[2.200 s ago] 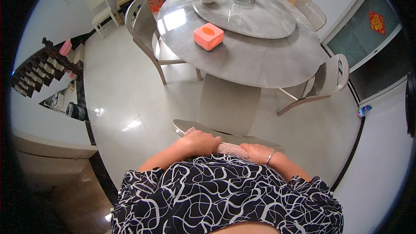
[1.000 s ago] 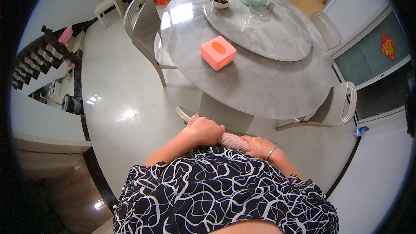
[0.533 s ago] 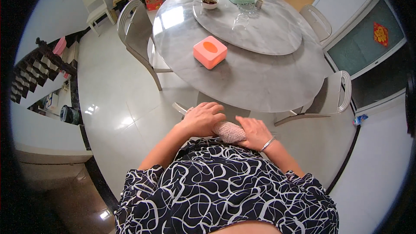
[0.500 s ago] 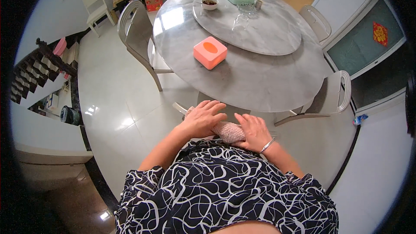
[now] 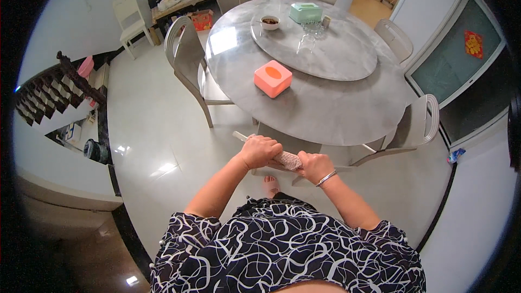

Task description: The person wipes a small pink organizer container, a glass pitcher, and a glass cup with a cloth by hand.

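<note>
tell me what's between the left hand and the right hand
In the head view, a short stretch of textured pink cloth spans the gap between the left hand and the right hand, with both gripping it.

Pink textured cloth (image 5: pixel 288 160), bunched along chair back (image 5: pixel 240 136)

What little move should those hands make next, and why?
Perhaps slide the pale-pink nubbly cloth leftward along the smooth beige chair back: the left hand and right hand both grip the cloth there, and the chair back's left end juts out uncovered.
</note>
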A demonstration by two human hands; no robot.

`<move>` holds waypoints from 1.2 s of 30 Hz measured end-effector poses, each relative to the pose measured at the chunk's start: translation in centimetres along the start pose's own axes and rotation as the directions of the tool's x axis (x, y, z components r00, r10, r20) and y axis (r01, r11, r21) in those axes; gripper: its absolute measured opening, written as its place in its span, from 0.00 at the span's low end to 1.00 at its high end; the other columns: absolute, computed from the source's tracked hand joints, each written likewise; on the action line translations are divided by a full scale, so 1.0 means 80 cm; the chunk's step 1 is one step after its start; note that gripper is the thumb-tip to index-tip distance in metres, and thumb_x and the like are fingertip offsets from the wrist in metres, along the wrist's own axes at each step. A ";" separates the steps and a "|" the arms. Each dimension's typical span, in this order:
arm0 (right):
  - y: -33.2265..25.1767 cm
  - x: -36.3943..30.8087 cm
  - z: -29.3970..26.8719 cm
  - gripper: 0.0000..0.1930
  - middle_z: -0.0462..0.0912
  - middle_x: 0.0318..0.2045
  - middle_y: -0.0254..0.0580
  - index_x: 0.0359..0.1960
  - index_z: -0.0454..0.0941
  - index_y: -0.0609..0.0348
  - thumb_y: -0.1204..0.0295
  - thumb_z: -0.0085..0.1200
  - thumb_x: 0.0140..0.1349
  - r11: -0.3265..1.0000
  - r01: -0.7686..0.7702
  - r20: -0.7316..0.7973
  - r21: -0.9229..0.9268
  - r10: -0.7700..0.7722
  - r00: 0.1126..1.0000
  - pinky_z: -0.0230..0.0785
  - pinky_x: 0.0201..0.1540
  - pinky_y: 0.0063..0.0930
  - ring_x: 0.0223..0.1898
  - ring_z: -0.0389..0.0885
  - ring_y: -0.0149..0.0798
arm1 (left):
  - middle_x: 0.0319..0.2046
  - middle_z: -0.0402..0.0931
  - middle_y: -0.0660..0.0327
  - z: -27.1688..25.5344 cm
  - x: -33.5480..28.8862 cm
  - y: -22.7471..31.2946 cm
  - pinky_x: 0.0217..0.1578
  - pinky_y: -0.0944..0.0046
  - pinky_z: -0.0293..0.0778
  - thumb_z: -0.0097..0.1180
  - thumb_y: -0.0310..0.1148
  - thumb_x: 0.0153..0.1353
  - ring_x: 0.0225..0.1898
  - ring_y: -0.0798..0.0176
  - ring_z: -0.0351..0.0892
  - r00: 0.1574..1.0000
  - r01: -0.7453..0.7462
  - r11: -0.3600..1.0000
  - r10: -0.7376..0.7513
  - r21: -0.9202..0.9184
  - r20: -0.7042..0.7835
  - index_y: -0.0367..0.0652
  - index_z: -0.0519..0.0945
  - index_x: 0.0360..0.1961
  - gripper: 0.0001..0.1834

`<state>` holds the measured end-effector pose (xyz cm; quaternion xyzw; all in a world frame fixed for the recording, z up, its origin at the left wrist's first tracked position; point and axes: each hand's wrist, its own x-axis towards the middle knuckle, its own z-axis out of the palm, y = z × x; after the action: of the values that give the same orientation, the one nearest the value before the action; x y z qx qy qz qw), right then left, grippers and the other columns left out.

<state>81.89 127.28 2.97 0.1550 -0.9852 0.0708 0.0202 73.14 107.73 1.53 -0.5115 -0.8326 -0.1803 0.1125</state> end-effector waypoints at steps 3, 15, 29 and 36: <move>0.000 -0.001 0.003 0.16 0.75 0.16 0.41 0.23 0.64 0.55 0.61 0.58 0.42 1.000 0.027 -0.064 -0.012 -0.027 0.998 0.69 0.22 0.33 0.20 0.77 0.42 | 0.18 0.69 0.68 0.003 -0.001 -0.001 0.23 0.62 0.67 0.60 0.47 0.36 0.24 0.63 0.73 1.000 -0.017 0.999 0.018 0.029 -0.022 0.50 0.69 0.18 0.17; -0.001 -0.005 0.023 0.05 0.72 0.14 0.35 0.20 0.64 0.53 0.70 0.47 0.46 0.988 0.057 -0.411 -0.141 -0.111 0.905 0.69 0.21 0.27 0.18 0.76 0.36 | 0.18 0.70 0.66 0.004 0.005 0.012 0.27 0.61 0.68 0.63 0.48 0.31 0.25 0.61 0.73 0.996 0.064 0.997 -0.062 0.040 -0.066 0.49 0.67 0.16 0.20; -0.001 -0.006 0.039 0.06 0.69 0.15 0.32 0.19 0.64 0.50 0.66 0.47 0.46 0.985 -0.010 -0.589 -0.172 -0.095 0.802 0.64 0.20 0.27 0.17 0.73 0.33 | 0.17 0.70 0.64 0.012 0.008 0.021 0.27 0.60 0.67 0.65 0.43 0.26 0.25 0.59 0.73 0.983 0.075 0.995 -0.062 0.071 -0.171 0.47 0.70 0.16 0.18; 0.000 -0.007 0.045 0.04 0.70 0.17 0.33 0.22 0.66 0.51 0.67 0.45 0.47 0.994 0.080 -0.605 -0.071 -0.106 0.789 0.61 0.22 0.27 0.20 0.72 0.33 | 0.21 0.71 0.63 0.007 0.005 0.040 0.30 0.58 0.64 0.65 0.37 0.26 0.28 0.57 0.72 0.983 0.178 0.971 -0.169 0.161 -0.066 0.46 0.71 0.20 0.18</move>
<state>82.37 126.89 -0.63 0.1718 -0.9188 0.0952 0.3422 75.83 109.60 1.76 -0.4207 -0.8831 -0.1327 0.1600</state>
